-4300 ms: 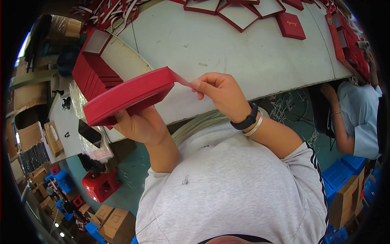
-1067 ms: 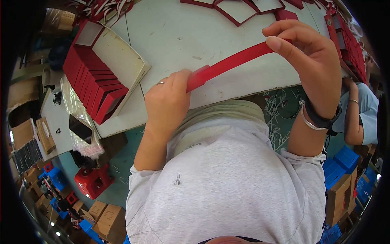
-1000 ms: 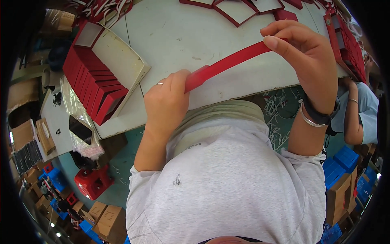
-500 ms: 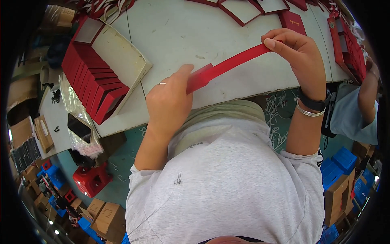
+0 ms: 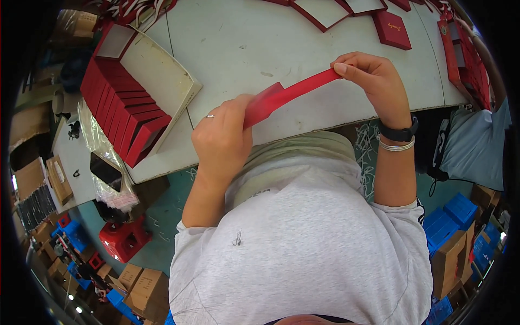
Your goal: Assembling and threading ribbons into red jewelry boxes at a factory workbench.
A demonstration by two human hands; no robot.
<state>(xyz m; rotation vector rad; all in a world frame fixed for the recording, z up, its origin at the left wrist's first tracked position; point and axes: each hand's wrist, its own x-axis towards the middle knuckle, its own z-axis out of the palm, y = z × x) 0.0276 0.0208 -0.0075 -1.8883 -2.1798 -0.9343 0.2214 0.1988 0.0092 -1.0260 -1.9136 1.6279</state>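
Observation:
Above the table's near edge, my left hand point(image 5: 222, 138) is closed around a small flat red box piece point(image 5: 261, 104); its fingers hide part of the piece. From that piece a narrow red strip point(image 5: 310, 85) runs taut up to the right. My right hand point(image 5: 376, 86) pinches the strip's far end between thumb and fingers. Whether the strip is joined to the box piece cannot be made out. To the left of my left hand, a row of red boxes point(image 5: 116, 103) stands packed against one side of an open pale tray point(image 5: 192, 86).
Open red box parts point(image 5: 325, 13) and a closed red box point(image 5: 392, 31) lie at the table's far side. A phone point(image 5: 105, 171) rests on plastic bags at left. A red holder of boxes point(image 5: 460, 67) and a person in blue-grey clothing point(image 5: 474, 143) are at right. Cartons point(image 5: 143, 290) stand below.
My right hand has come left and slightly down with the strip's end, closer to my left hand. The visible strip is shorter. At the right, the other person's arm has left its earlier place.

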